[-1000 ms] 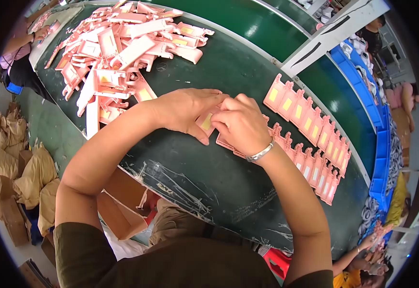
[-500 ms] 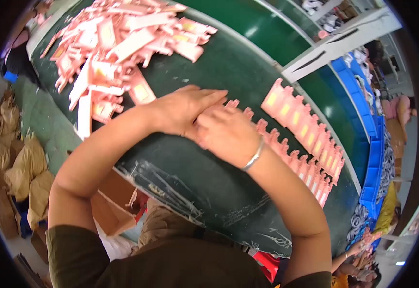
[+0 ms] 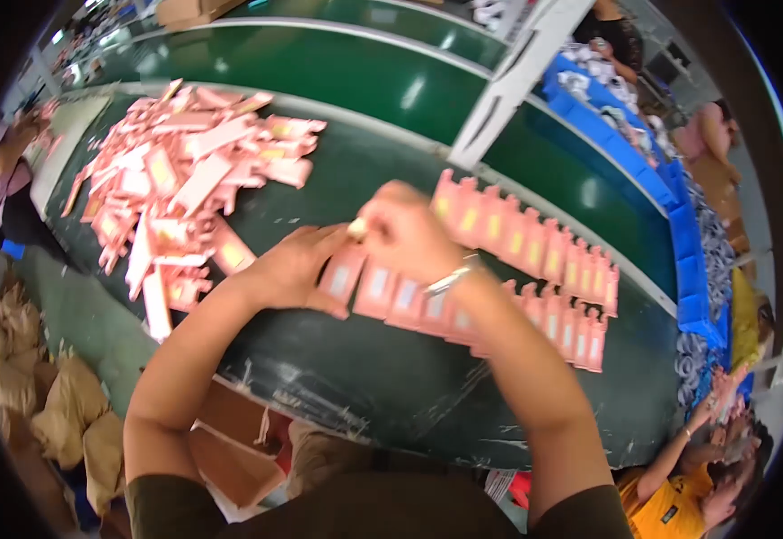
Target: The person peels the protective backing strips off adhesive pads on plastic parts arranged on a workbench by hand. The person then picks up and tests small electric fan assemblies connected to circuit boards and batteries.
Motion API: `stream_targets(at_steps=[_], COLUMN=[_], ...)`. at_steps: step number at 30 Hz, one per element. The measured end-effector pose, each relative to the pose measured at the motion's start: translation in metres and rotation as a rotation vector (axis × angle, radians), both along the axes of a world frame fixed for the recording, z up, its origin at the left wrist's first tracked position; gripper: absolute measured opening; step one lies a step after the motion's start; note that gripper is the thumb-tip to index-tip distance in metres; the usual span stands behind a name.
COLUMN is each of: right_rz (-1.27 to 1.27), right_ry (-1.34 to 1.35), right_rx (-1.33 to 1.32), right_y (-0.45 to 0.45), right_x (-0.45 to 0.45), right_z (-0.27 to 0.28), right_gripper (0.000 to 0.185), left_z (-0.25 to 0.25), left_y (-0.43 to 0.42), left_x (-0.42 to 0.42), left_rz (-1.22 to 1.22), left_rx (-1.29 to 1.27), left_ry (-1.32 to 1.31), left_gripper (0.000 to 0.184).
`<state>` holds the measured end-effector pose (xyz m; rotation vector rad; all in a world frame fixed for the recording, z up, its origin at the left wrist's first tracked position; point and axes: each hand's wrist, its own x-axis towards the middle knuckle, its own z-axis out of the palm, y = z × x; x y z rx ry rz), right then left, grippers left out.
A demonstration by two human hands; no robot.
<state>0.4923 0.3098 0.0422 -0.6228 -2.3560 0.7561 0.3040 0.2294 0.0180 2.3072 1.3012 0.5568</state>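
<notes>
My left hand [image 3: 294, 272] curves round the leftmost flat pink plastic piece [image 3: 341, 278] of the front row, fingers at its top and thumb by its lower edge. My right hand [image 3: 402, 232] is closed in a pinch just above that row. A small pale yellowish spot shows at its fingertips; what it is, I cannot make out. The front-row pieces [image 3: 376, 289] overlap side by side and carry whitish rectangles. Behind them lies a second row of pink pieces [image 3: 510, 235] with yellow rectangles. My right wrist and forearm hide part of the front row.
A large heap of loose pink pieces [image 3: 189, 166] covers the left of the dark green table [image 3: 320, 368]. Beyond the table's edge are a white post [image 3: 508, 81] and blue trays [image 3: 620, 117]. Brown sacks [image 3: 73, 413] stand at lower left. Other people are at both sides.
The view has turned, bringing the rows further left. My hands, earlier overlapping, have drawn apart; the right one is now raised in a pinch, and the front row's left end shows.
</notes>
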Motion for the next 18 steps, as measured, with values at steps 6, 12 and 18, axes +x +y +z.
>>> stream_targets(at_steps=[6, 12, 18], right_rz=[-0.036, 0.209, 0.216], right_ry=[0.099, -0.051, 0.11], right_rx=[0.148, 0.381, 0.112], right_y=[-0.043, -0.107, -0.087], right_x=[0.023, -0.005, -0.048], right_z=[0.037, 0.021, 0.019], right_gripper=[0.009, 0.023, 0.005], left_z=[0.017, 0.032, 0.034], left_y=[-0.019, -0.079, -0.129], left_x=[0.034, 0.06, 0.009], left_rz=[0.269, 0.774, 0.878], left_rx=[-0.054, -0.84, -0.229], left_ry=[-0.874, -1.652, -0.846], left_gripper=[0.054, 0.023, 0.04])
